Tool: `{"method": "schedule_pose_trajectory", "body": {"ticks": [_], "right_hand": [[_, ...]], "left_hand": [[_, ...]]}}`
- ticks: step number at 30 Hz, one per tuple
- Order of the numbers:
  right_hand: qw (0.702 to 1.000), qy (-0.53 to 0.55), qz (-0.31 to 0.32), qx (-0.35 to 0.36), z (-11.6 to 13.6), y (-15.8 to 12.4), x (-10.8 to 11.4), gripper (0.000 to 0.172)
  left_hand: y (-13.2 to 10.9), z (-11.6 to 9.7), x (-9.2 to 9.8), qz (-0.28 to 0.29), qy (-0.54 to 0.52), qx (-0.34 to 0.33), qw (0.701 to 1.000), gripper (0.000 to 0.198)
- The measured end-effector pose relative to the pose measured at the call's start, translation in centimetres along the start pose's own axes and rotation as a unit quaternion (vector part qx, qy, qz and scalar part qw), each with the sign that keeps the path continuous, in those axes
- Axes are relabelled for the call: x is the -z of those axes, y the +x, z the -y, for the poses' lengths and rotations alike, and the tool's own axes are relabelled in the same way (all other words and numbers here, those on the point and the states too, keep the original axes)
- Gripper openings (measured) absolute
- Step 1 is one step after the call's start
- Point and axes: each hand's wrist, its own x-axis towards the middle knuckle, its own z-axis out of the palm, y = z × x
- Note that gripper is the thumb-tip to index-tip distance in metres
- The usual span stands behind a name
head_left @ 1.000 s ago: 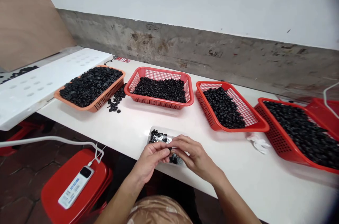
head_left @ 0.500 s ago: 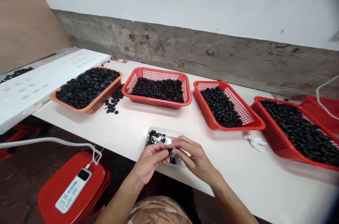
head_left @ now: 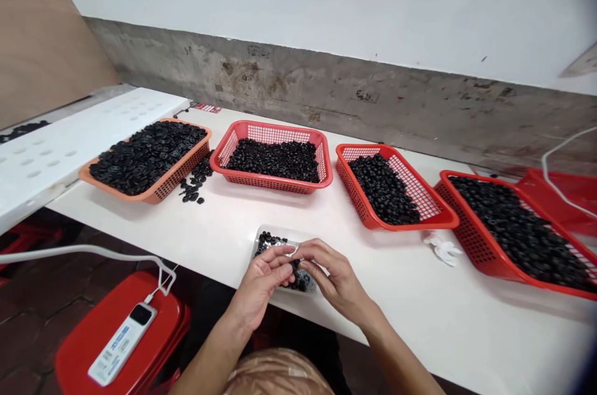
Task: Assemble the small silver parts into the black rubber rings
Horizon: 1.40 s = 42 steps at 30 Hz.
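While hovering over the near edge of the surface (head_left: 224, 221), closed the left hand (head_left: 261, 283) tight, fingertips pinched on a small black part (head_left: 295, 265) just above the clear tray (head_left: 276, 235). Clamped the right hand (head_left: 338, 280) onto that same part from the other side. Worked well apart from the red basket (head_left: 445, 219) farther right.

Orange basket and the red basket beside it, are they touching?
Apart. The head view shows loose black parts on table between orange basket and red basket.
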Motion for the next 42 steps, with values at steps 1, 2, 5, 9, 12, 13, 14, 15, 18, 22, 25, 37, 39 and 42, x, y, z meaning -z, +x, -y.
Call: {"method": "schedule_pose_trajectory", "body": {"ticks": [1,2,5,9,12,13,14,15,18,22,25,37,39,42], "right_hand": [[1.0,-0.004,-0.001,0.001,0.0,0.0,-0.1,0.022],[1.0,-0.009,-0.005,0.003,0.0,0.0,-0.2,0.022],[0.999,-0.02,-0.026,0.013,0.1,-0.1,-0.5,0.025],[0.995,-0.054,-0.073,0.033,0.3,-0.6,-1.2,0.028],[0.986,-0.124,-0.098,0.062,0.1,-1.1,-1.8,0.033],[0.979,-0.156,-0.103,0.078,0.0,-1.2,-2.0,0.036],[0.971,-0.19,-0.11,0.096,-0.1,-1.2,-2.2,0.039],[0.961,-0.224,-0.118,0.112,-0.2,-1.3,-2.3,0.041],[0.936,-0.295,-0.136,0.132,-0.4,-1.2,-2.6,0.038],[0.926,-0.321,-0.146,0.132,0.0,-1.2,-2.7,0.034],[0.927,-0.322,-0.142,0.13,0.3,-1.1,-2.6,0.035],[0.917,-0.366,-0.086,0.137,0.7,0.0,-1.6,0.03],[0.917,-0.368,-0.084,0.132,0.8,0.0,-1.5,0.029],[0.914,-0.374,-0.085,0.137,0.7,-0.2,-1.7,0.03]], "left_hand": [[0.0,-0.1,-0.1,-0.003,0.003,-0.005,1.0,0.038],[-0.1,-0.1,-0.1,-0.005,0.006,-0.009,1.0,0.038],[-0.2,-0.2,-0.3,-0.01,0.013,-0.02,1.0,0.038],[-0.4,-0.2,-0.4,-0.022,0.005,-0.023,0.999,0.039],[-0.5,0.0,-0.7,-0.036,-0.017,-0.022,0.999,0.039],[-0.5,0.0,-0.8,-0.04,-0.023,-0.024,0.999,0.039],[-0.5,0.1,-0.9,-0.044,-0.026,-0.026,0.998,0.038],[-0.5,0.1,-1.0,-0.049,-0.027,-0.029,0.998,0.037],[-0.5,0.1,-1.3,-0.058,-0.014,-0.03,0.998,0.035],[-0.4,-0.2,-1.2,-0.04,0.057,-0.039,0.997,0.03],[-0.3,-0.2,-1.1,-0.019,0.098,-0.049,0.994,0.026],[-0.2,0.0,-1.1,0.016,0.079,-0.031,0.996,0.022],[-0.2,0.0,-0.8,0.018,0.091,-0.019,0.996,0.024],[-0.2,0.1,-0.6,0.01,0.101,-0.025,0.995,0.024]]}}
